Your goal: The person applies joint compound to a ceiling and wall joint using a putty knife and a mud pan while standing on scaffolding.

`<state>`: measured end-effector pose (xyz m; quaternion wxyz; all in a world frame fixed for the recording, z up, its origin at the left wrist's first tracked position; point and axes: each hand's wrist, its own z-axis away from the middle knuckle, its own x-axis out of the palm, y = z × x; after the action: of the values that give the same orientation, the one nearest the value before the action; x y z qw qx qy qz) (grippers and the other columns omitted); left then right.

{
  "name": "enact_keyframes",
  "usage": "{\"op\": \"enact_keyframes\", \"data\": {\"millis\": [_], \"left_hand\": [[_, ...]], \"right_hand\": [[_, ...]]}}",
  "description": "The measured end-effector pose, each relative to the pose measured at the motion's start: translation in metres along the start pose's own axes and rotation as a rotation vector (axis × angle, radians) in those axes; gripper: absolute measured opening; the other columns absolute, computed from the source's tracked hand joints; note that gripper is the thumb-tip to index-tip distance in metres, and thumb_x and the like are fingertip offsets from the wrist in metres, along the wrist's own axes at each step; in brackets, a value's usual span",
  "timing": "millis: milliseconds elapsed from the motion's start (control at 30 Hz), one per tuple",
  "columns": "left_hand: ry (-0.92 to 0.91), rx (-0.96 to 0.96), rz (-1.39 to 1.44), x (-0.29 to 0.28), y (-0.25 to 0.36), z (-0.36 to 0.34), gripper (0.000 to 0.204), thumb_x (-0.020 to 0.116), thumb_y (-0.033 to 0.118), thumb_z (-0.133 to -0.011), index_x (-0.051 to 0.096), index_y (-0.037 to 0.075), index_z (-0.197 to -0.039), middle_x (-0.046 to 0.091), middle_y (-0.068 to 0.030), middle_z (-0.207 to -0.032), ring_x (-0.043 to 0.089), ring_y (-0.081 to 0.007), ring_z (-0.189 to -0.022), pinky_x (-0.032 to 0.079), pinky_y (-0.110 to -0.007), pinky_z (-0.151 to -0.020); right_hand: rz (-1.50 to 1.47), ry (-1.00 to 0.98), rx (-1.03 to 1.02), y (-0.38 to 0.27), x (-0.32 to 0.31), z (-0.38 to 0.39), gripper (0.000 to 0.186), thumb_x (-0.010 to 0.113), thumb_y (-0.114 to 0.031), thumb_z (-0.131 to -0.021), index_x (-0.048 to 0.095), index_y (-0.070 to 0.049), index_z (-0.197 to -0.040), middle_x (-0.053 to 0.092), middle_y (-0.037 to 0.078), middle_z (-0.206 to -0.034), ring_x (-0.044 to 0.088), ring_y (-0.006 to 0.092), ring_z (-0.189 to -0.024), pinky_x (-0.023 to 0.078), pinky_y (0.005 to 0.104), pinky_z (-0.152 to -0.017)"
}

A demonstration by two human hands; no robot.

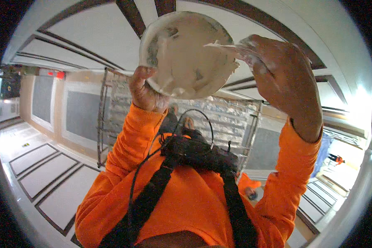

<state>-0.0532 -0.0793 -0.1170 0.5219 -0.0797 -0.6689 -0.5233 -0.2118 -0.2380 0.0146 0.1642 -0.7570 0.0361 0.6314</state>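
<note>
My left hand [148, 91] grips a round, pale bowl [149, 51] by its lower left edge, thumb over the rim. Thick beige-white plaster [186, 56] coats its inside, with dark bare patches showing, and clings in a ragged lump to the right edge. At the bowl's right side, my right hand [279, 70] is closed around a thin, plaster-smeared putty knife [223, 46]. The blade's tip reaches over the bowl; most of the handle is hidden in my fingers. Whitish smears mark both hands.
I am on a scaffold platform [219, 120] with side rails [101, 120]. Above and ahead is a white surface with dark strips [252, 14]. Below right, a person in orange [250, 186] is near the scaffold; another person [338, 159] is farther off. A black cable [134, 186] loops across my chest.
</note>
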Motion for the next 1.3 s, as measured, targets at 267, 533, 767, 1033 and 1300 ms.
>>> {"op": "enact_keyframes", "data": {"millis": [267,533,767,1033,1300], "left_hand": [[0.055,0.070,0.038,-0.004,-0.011,0.003,0.064,0.057,0.009,-0.065,0.038,0.004,-0.126,0.052,-0.0104,-0.114,0.053,-0.0241,-0.105,0.044,-0.037,-0.091],[0.114,0.173,0.114,-0.015,-0.029,0.020,0.059,0.063,0.012,-0.077,0.034,0.006,-0.128,0.048,-0.0084,-0.118,0.051,-0.0206,-0.105,0.045,-0.032,-0.087],[0.117,0.320,-0.078,-0.027,-0.053,0.032,0.076,0.072,0.023,-0.073,0.028,0.001,-0.131,0.046,-0.0106,-0.121,0.047,-0.0190,-0.109,0.037,-0.030,-0.094],[0.070,0.339,0.234,-0.026,-0.059,0.045,0.080,0.069,0.029,-0.075,0.022,0.001,-0.135,0.040,-0.0134,-0.129,0.041,-0.0249,-0.119,0.032,-0.038,-0.101],[0.120,0.196,0.449,-0.036,-0.047,0.039,0.066,0.063,0.026,-0.081,0.026,0.006,-0.132,0.042,-0.0139,-0.126,0.045,-0.0252,-0.117,0.043,-0.040,-0.094]], "right_hand": [[0.376,-0.601,-0.295,-0.036,0.034,-0.066,0.028,0.056,-0.013,-0.065,0.063,-0.008,-0.091,0.061,0.018,-0.076,0.061,0.0342,-0.070,0.048,0.0442,-0.064],[-0.498,-1.002,0.063,-0.032,0.060,-0.096,0.031,0.056,-0.016,-0.067,0.061,-0.003,-0.094,0.063,0.015,-0.078,0.060,0.0300,-0.068,0.048,0.0390,-0.065],[-0.068,-1.082,-0.235,-0.044,0.077,-0.101,0.026,0.055,-0.015,-0.074,0.061,-0.003,-0.097,0.063,0.014,-0.090,0.060,0.0238,-0.080,0.048,0.0352,-0.071],[-0.630,-0.381,-0.036,0.005,0.066,-0.078,0.025,0.054,-0.016,-0.082,0.059,-0.001,-0.102,0.057,0.013,-0.112,0.057,0.0230,-0.096,0.049,0.0335,-0.078],[0.030,-0.311,-0.538,-0.047,0.089,-0.060,0.024,0.056,-0.009,-0.072,0.059,-0.002,-0.094,0.062,0.019,-0.091,0.059,0.0364,-0.075,0.047,0.0438,-0.066]]}}
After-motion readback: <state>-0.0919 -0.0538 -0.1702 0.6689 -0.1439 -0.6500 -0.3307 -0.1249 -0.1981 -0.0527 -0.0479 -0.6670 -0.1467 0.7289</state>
